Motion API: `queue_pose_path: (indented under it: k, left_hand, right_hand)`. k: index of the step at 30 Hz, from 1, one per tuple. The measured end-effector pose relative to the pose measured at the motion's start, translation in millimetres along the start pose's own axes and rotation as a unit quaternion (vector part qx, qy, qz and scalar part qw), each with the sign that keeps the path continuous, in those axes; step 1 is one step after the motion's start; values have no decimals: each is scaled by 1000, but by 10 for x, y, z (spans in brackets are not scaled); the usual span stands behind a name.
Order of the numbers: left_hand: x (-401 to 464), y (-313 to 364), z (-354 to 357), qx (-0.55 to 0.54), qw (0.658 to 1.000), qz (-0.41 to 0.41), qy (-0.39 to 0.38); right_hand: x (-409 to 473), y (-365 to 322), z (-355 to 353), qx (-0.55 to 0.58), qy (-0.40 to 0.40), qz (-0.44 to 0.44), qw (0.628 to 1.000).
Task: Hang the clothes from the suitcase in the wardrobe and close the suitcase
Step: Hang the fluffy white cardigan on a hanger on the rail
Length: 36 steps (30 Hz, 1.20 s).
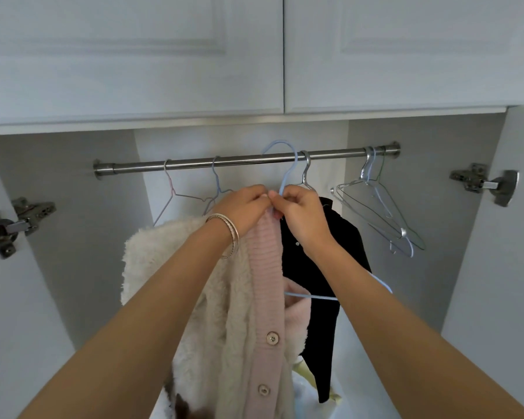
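My left hand (245,207) and right hand (300,210) pinch the pink cardigan (265,285) at the neck of its blue hanger (288,173), whose hook I judge should seat fully over the rail (245,161), between the cream fleece (176,267) and black garment (324,267).

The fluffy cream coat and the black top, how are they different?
The fluffy cream coat is pale and shaggy; the black top is dark and smooth. The coat hangs left of the pink knitted cardigan, the black top right of it. The coat looks bulkier, the top slimmer. Both hang on hangers from the metal wardrobe rail.
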State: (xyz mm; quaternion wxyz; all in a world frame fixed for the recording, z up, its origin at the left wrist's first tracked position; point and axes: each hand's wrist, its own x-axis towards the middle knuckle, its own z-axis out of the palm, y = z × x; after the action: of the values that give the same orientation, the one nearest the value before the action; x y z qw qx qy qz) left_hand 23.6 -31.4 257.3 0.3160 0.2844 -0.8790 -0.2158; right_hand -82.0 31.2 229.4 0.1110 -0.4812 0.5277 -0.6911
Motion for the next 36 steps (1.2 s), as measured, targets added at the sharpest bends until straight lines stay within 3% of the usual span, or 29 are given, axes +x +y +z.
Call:
queue_pose_path:
  k: [4,8,11,14,17,19,21,25,28,31,36]
  left_hand:
    - [-15,67,13,-23,1000,-1,-8]
    - [-68,101,61,75,996,-42,9]
    - [-63,25,4,71,995,-59,33]
    - [-68,-35,-70,67,995,-64,40]
    - [-67,-30,-132,45,996,-55,59]
    - [-61,-15,-178,19,997,-43,63]
    - [-61,8,-203,-7,998,-26,62]
    - [-82,68,-187,-32,998,-2,60]
    - [-101,34,-212,-31,997,-8,68]
    - [-142,-68,-291,-21,995,-27,96]
    - [-216,-273,-364,34,989,-68,126]
  right_hand:
    - [-37,-20,-31,29,-5,37,999]
    - [5,-18,-388,-3,-50,134,990]
    - [0,154,-834,-33,18,184,982]
    - [-105,458,-1332,47,116,278,952]
    - [-349,844,-1598,117,137,363,914]
    - [-540,1046,-1564,83,104,419,898]
    - [-650,1152,-1354,-12,13,449,893]
    - [-669,1114,-732,-86,-116,430,891]
    - [-657,1150,-433,-185,-142,360,903]
    - [-620,1225,-475,-233,-91,335,908]
    - [-494,1172,-809,-157,45,340,926]
